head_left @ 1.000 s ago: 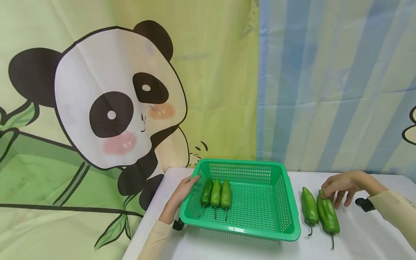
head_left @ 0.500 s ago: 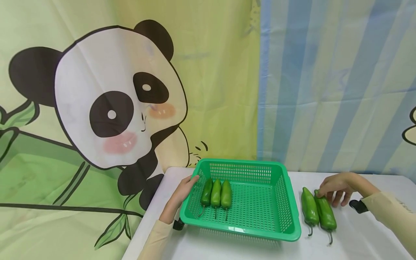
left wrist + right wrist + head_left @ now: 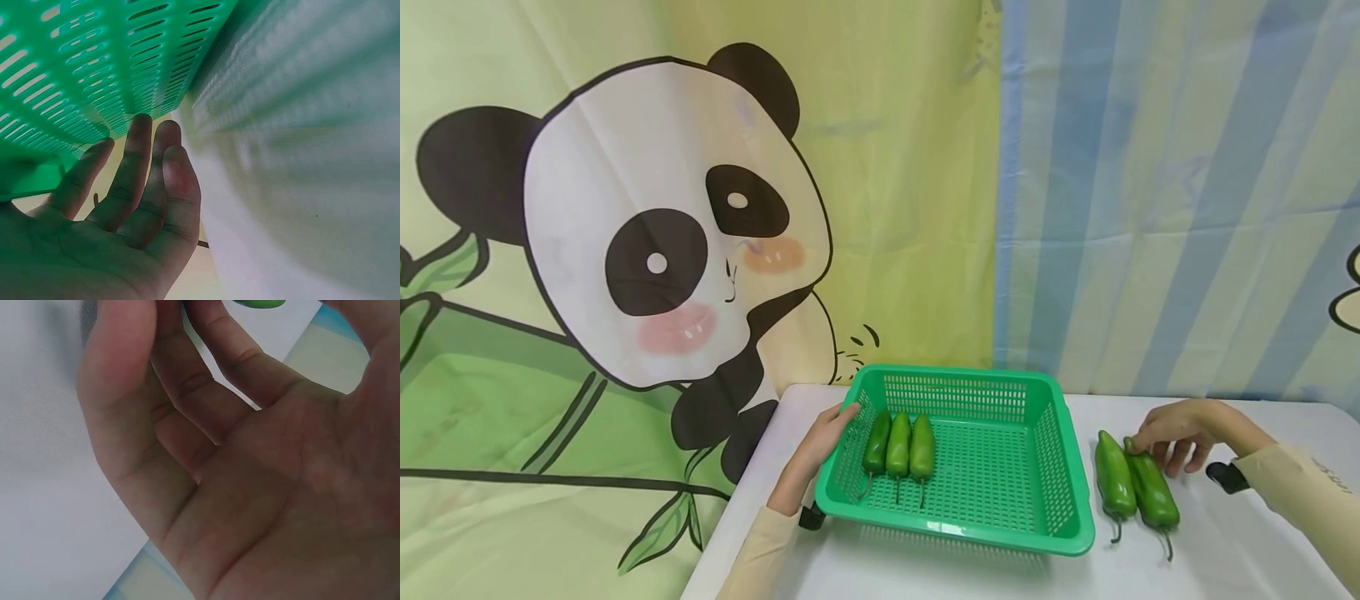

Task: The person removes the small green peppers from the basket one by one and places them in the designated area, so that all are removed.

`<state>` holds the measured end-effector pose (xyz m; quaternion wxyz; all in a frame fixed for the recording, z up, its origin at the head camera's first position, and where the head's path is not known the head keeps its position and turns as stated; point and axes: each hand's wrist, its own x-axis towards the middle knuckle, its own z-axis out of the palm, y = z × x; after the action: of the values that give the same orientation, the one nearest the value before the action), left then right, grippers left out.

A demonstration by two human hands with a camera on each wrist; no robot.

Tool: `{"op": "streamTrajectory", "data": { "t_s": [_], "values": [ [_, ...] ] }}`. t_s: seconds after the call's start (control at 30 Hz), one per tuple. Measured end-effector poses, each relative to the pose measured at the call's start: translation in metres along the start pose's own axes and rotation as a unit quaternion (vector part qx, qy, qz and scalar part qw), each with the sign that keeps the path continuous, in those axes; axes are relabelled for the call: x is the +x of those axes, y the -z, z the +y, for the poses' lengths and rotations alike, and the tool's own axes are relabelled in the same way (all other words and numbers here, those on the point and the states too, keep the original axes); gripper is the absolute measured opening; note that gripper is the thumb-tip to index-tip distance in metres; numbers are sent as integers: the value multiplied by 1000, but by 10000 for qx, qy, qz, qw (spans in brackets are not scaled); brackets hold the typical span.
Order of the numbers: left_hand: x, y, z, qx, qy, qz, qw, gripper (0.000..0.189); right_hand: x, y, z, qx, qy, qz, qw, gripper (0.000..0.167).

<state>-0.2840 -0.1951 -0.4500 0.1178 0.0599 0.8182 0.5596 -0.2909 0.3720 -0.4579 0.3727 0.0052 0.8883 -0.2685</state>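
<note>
My left hand [image 3: 822, 437] holds the left rim of a green plastic basket [image 3: 981, 546] in the head view, thumb over the edge. Below the rim, its fingers [image 3: 181, 181] lie along the slotted outer wall in the left wrist view. Inside the basket, three green peppers [image 3: 898, 446] lie side by side, stems toward me. My right hand [image 3: 1180, 429] pinches the stemless end of another green pepper [image 3: 1156, 497] on the table. A second loose pepper [image 3: 1115, 479] lies just left of it. Only a sliver of the pinched pepper [image 3: 262, 302] shows in the right wrist view.
The white table [image 3: 1232, 550] carries the basket and the loose peppers. Behind it hangs a printed curtain with a panda [image 3: 662, 167] and blue stripes [image 3: 1150, 208]. Black straps [image 3: 1227, 476] sit at both wrists.
My right hand has shifted left with the pinched pepper, which now lies closer to its neighbour; its stem end swung slightly right in the last half second. The left hand and basket look unchanged.
</note>
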Motion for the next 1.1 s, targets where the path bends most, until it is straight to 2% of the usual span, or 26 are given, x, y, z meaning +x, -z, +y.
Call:
{"op": "streamTrajectory", "data": {
  "t_s": [0.67, 0.93, 1.1],
  "values": [
    [0, -1, 0, 26, -38, 16, 10000, 54, -9, 5, -4, -99, 111, 73, 9999, 36],
    [0, 0, -1, -9, -63, -16, 10000, 53, -17, 16, -9, -275, 365, 118, 9989, 47],
    [1, 0, -1, 0, -50, 32, 10000, 53, -23, 29, -16, -166, 539, 25, 9984, 55]
  ]
}}
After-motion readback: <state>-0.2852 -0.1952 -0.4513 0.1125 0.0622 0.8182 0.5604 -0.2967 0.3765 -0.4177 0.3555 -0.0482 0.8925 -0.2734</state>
